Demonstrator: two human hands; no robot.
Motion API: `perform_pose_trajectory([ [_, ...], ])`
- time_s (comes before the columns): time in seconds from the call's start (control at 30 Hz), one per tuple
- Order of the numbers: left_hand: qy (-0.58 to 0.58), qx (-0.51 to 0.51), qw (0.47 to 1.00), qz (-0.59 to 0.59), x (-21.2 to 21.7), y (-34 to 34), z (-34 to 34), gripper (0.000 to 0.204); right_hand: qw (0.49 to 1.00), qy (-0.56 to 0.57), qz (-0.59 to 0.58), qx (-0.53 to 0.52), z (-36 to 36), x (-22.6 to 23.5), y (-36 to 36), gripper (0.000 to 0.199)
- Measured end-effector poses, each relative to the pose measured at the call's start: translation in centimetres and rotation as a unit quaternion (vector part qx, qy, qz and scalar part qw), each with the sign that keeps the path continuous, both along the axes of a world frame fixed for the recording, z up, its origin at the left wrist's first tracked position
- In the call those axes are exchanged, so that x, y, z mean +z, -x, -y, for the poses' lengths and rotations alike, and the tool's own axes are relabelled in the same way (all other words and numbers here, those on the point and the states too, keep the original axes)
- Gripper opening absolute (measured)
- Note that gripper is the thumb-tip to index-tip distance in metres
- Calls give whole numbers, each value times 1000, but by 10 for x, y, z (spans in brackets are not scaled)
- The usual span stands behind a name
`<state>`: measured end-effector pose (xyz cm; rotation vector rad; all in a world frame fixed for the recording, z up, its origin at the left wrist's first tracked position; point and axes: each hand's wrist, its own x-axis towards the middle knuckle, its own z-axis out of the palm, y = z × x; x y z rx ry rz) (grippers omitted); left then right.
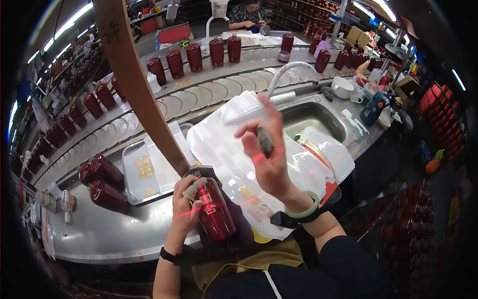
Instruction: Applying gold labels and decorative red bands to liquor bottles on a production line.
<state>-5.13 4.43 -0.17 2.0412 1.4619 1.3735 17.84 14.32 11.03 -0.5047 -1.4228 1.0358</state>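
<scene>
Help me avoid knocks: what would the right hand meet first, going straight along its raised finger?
Probably the conveyor; the line from the right hand seems to pass just left of the tap. Depth is unclear, so it might pass above.

The fisheye view looks from the wearer's head, down and forward over the bench [82, 239], near enough that left hand [187, 204] and right hand [274, 172] lie mid-picture; the wearer's shirt [348, 271] crosses the lower edge, the conveyor [188, 101] curves farther off, and lamps [68, 26] show toward the dark, round rim, where straight edges bend
</scene>
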Motion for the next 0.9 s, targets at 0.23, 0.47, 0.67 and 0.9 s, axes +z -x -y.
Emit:
perform_pose_trajectory([
  [0.23,-7,-1,997,-71,3,1,15,70,986,-75,137,-65,-2,34,-1,77],
  [0.47,31,35,991,-126,-8,-9,55,81,948,-168,267,-36,-1,-3,15,50],
  [0.67,25,73,993,-89,-11,-31,85,87,892,-341,290,62,-13,-53,44,33],
  [0.9,-39,264,959,98,-16,-28,90,94,790,-541,218,190,35,-48,26,17],
])
